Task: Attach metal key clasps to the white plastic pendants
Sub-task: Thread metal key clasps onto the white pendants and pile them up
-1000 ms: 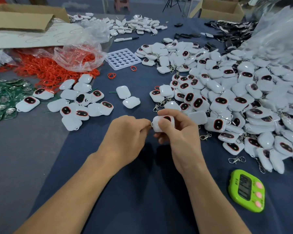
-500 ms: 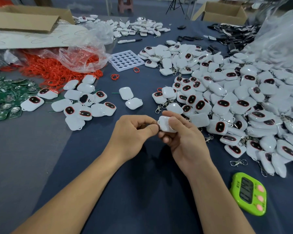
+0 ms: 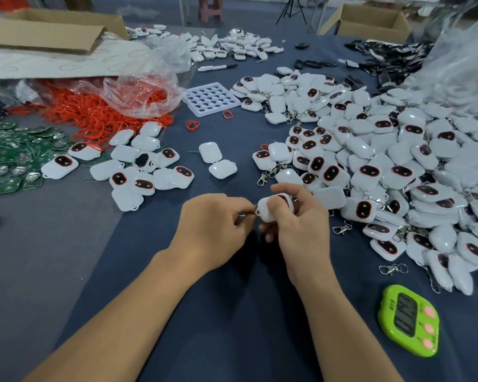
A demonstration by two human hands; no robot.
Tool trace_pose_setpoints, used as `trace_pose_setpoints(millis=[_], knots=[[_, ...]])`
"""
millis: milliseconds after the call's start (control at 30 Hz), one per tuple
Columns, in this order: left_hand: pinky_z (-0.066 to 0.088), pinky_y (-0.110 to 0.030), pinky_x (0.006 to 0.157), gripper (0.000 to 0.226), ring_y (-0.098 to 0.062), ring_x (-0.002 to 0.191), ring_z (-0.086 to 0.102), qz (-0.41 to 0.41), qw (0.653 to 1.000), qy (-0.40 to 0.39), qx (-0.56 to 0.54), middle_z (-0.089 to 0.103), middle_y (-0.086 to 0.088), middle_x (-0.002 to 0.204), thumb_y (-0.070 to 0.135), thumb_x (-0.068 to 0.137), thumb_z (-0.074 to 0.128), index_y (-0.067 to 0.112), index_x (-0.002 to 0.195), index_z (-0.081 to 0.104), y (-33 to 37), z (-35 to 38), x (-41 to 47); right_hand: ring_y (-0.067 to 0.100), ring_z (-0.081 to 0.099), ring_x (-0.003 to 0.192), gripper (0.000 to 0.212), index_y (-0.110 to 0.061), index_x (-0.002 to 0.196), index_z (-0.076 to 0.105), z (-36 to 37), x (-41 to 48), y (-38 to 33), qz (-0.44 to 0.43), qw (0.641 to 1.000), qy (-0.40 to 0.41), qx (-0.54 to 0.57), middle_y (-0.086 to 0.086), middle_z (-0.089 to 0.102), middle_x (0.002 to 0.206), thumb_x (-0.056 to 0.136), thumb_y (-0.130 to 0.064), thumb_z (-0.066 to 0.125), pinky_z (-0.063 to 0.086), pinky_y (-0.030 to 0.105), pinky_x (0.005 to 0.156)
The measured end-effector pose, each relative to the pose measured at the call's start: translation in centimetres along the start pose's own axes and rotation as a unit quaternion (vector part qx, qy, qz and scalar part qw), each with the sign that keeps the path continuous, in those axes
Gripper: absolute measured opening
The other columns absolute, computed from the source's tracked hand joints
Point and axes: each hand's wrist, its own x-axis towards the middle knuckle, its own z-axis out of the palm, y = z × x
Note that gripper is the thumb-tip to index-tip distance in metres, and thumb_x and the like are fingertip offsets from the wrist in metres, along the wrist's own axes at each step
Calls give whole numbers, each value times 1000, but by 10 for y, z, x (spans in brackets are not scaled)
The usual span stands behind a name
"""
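Note:
My right hand (image 3: 301, 224) grips a white plastic pendant (image 3: 268, 209) with a dark red-rimmed window, held above the blue table (image 3: 232, 312). My left hand (image 3: 213, 227) pinches a small metal key clasp (image 3: 247, 215) at the pendant's left end; the clasp is mostly hidden by my fingers. A big heap of pendants with clasps (image 3: 384, 166) lies to the right. A smaller group of pendants without clasps (image 3: 138, 172) lies to the left. Loose clasps (image 3: 341, 229) lie near the heap's front edge.
A green timer (image 3: 409, 321) lies at the front right. Red rings (image 3: 94, 111) spill from a clear bag at the left, next to green circuit boards (image 3: 14, 155). A white holed tray (image 3: 210, 99), a marker (image 3: 218, 67) and cardboard boxes (image 3: 53, 28) sit further back.
The pendant has been turned in my right hand, its dark window now showing at the top. My left hand stays at its left end with the clasp.

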Motion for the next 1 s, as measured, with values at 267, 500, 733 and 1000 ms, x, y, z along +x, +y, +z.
trace_pose_setpoints(millis=[267, 500, 733, 1000], knots=[[53, -30, 71, 21, -11, 85, 64, 26, 998, 52, -17, 73, 16, 89, 14, 79, 76, 31, 90, 80, 2, 3, 1, 22, 60, 46, 11, -21, 101, 67, -3, 7, 0, 52, 998, 15, 38, 2, 70, 69, 99, -11, 62, 42, 27, 38], [51, -29, 53, 19, -11, 60, 63, 47, 991, 124, -8, 70, 15, 67, 29, 86, 70, 38, 101, 79, 9, -1, -3, 23, 60, 45, 7, -24, 106, 67, -3, 10, -2, 67, 997, 15, 34, 9, 72, 68, 100, -21, 64, 42, 28, 39], [39, -27, 44, 22, -17, 47, 49, 90, 986, 130, 44, 56, 8, 51, 21, 84, 73, 35, 99, 80, 6, 3, -3, 23, 55, 39, 21, -9, 95, 66, -6, 14, -3, 83, 994, 17, 62, 11, 70, 64, 100, -29, 70, 34, 26, 35], [41, -31, 43, 15, -17, 49, 50, 100, 986, 106, 86, 55, 6, 52, 26, 86, 68, 28, 74, 77, 2, 1, -1, 21, 52, 38, 21, -9, 96, 66, -5, 13, -4, 91, 994, 24, 61, 8, 69, 63, 98, -29, 73, 36, 24, 35]])
